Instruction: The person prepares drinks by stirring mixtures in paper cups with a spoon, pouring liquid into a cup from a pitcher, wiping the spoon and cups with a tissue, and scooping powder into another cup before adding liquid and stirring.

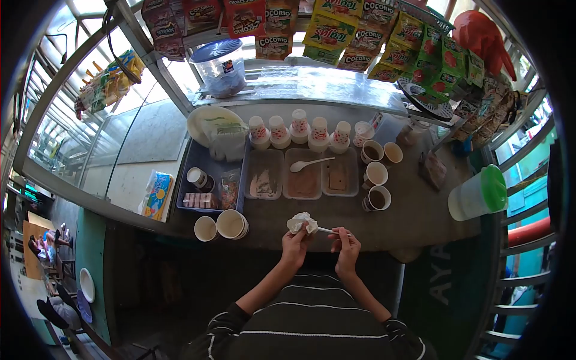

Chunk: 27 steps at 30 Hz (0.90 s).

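Observation:
My left hand (294, 244) is closed around a crumpled white tissue (302, 222) at the counter's front edge. In my right hand (345, 245) is the thin pale handle of a spoon-like utensil (327, 230); its other end is hidden in the tissue. Just beyond my hands stand three clear tubs: one with white powder (264, 183), one with brown powder (303, 183) and one with a brown block or powder (339, 179). A white spoon (311, 164) lies across the middle tub.
Paper cups, some holding dark liquid (377, 199), stand right of the tubs; two cup stacks (232, 224) are at front left. A blue tray (240, 201) holds packets and a jar. Upside-down cups (299, 123) line the back. A green-lidded pitcher (478, 195) stands right; sachets (333, 27) hang overhead.

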### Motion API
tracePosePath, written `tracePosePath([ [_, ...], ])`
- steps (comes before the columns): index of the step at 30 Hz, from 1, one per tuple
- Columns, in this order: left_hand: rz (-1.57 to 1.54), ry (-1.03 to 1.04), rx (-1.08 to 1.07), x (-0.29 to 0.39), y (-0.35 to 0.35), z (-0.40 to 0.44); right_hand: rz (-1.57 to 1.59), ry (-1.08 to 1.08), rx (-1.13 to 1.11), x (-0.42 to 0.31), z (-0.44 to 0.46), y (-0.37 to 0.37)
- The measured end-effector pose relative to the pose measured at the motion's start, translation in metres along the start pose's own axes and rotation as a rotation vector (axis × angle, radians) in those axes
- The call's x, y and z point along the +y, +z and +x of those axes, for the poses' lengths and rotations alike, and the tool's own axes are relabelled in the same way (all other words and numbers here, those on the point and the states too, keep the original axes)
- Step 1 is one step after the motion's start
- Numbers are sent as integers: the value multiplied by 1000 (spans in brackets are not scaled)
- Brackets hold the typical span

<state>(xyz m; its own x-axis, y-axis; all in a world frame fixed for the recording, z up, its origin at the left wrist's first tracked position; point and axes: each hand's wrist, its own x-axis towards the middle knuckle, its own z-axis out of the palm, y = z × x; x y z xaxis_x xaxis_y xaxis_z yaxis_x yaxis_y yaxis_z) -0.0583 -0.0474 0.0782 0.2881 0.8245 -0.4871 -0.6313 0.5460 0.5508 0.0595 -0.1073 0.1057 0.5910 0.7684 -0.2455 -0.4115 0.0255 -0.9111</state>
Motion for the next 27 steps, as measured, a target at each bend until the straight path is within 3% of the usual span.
tracePosePath([
  [4,-28,22,33,-4,4,-5,-18,-31,-21,-10,-2,-3],
  [9,263,338,-94,-3,11,-18,-76,-158,-56,-26,-1,-15],
  [16,390,469,-79,-13,19,-38,-145,-148,-117,-48,0,-41],
  [22,677,480,-99,-18,16,-55,-219,-161,-212,-61,8,-61],
  [27,961,626,-65,-18,17,-71,-229,-110,-308,-67,19,-68],
])
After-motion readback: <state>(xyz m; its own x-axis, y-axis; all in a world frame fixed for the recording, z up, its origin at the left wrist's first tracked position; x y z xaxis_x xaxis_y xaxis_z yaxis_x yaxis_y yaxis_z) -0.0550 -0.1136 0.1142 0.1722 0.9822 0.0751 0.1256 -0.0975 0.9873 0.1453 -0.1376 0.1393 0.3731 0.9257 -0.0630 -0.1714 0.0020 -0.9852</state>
